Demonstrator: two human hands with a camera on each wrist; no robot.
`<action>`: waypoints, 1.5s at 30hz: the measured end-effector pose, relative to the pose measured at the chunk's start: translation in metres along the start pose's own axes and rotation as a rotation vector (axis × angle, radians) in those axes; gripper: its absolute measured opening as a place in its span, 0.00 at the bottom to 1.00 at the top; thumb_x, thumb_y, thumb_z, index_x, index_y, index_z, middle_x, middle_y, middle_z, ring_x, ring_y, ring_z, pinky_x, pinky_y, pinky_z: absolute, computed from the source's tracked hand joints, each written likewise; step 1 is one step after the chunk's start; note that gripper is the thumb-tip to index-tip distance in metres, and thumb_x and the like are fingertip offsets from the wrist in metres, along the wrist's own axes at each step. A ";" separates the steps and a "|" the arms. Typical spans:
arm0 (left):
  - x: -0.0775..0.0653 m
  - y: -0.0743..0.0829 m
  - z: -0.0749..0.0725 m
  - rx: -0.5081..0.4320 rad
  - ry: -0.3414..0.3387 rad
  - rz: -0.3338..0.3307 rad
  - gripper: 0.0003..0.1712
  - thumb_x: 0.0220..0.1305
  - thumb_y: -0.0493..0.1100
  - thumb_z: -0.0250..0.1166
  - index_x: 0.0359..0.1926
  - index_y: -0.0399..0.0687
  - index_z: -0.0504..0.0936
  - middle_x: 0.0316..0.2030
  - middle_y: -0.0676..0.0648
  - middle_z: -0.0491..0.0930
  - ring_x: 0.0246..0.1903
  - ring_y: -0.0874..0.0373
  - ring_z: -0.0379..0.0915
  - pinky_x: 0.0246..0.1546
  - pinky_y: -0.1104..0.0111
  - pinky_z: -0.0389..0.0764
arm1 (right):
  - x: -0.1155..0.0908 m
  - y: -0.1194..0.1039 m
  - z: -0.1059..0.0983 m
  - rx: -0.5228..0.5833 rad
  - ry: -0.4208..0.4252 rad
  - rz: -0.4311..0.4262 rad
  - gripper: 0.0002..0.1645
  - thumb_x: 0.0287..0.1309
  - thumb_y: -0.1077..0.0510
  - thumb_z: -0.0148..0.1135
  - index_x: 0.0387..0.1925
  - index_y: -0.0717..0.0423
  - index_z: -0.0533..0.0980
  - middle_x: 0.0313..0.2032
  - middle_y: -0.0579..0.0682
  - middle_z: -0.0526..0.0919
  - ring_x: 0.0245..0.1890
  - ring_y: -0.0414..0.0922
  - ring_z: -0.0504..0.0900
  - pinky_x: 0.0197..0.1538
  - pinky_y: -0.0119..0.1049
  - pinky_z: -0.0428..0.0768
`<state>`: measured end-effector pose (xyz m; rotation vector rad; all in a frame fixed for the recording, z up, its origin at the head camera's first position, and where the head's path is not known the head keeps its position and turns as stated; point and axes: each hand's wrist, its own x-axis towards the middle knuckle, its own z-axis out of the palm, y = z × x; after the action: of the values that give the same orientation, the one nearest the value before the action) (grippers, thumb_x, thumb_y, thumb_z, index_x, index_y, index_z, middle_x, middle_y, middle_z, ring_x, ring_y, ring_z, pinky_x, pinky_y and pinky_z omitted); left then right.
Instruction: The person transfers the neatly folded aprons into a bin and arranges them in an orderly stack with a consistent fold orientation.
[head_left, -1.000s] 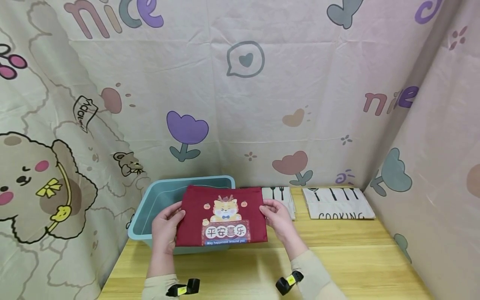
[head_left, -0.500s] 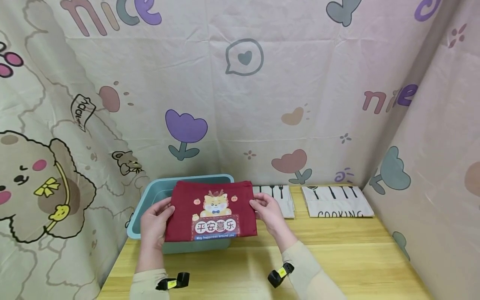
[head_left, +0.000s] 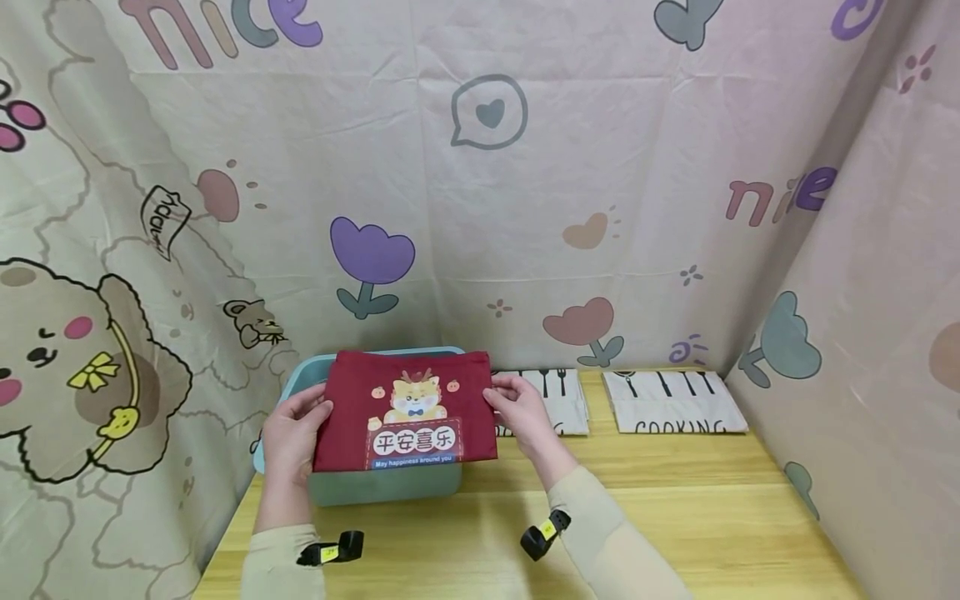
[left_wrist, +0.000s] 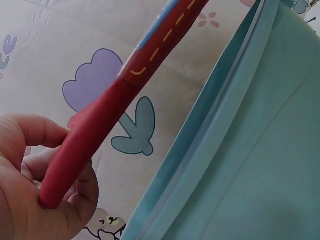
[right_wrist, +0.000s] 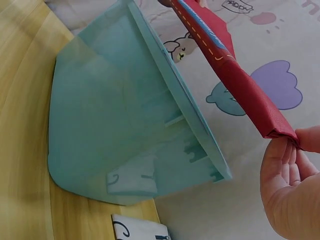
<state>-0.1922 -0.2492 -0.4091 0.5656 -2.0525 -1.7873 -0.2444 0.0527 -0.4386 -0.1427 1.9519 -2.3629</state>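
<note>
A folded dark red cloth with a cartoon animal and lettering is held above a teal plastic bin. My left hand grips its left edge, thumb in front and fingers behind, as the left wrist view shows on the red cloth. At the opposite edge my right hand pinches the cloth between thumb and fingers. In the right wrist view the cloth stands apart from the bin's rim. Most of the bin's opening is hidden behind the cloth in the head view.
Two folded white cloths with black utensil prints lie on the wooden table: one partly behind my right hand, another farther right, marked COOKING. A patterned curtain hangs behind and on both sides.
Both hands have carried the red cloth to the left and slightly up or away, so it covers more of the bin's opening. The white cloths and the bin stay in place.
</note>
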 end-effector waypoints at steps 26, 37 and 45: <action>0.031 0.009 -0.022 0.099 0.059 -0.006 0.23 0.65 0.36 0.65 0.60 0.34 0.78 0.31 0.63 0.77 0.34 0.68 0.70 0.33 0.76 0.72 | 0.024 -0.010 0.035 -0.102 -0.045 0.045 0.19 0.66 0.65 0.60 0.56 0.70 0.73 0.40 0.58 0.81 0.35 0.43 0.82 0.43 0.41 0.84; 0.048 0.002 -0.027 0.240 -0.006 -0.051 0.25 0.68 0.40 0.61 0.63 0.34 0.75 0.63 0.34 0.69 0.49 0.48 0.66 0.40 0.63 0.70 | 0.031 -0.002 0.047 -0.155 -0.056 0.057 0.19 0.67 0.65 0.59 0.57 0.71 0.72 0.43 0.61 0.82 0.38 0.48 0.84 0.45 0.42 0.84; 0.055 -0.004 -0.029 0.323 -0.029 -0.052 0.24 0.69 0.39 0.59 0.63 0.33 0.74 0.65 0.30 0.67 0.58 0.40 0.63 0.47 0.56 0.70 | 0.033 0.001 0.053 -0.265 -0.033 0.066 0.18 0.67 0.64 0.60 0.55 0.68 0.74 0.41 0.57 0.83 0.37 0.46 0.84 0.45 0.41 0.84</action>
<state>-0.2242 -0.3027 -0.4082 0.6901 -2.3853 -1.5054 -0.2712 -0.0028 -0.4287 -0.1289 2.2088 -2.0396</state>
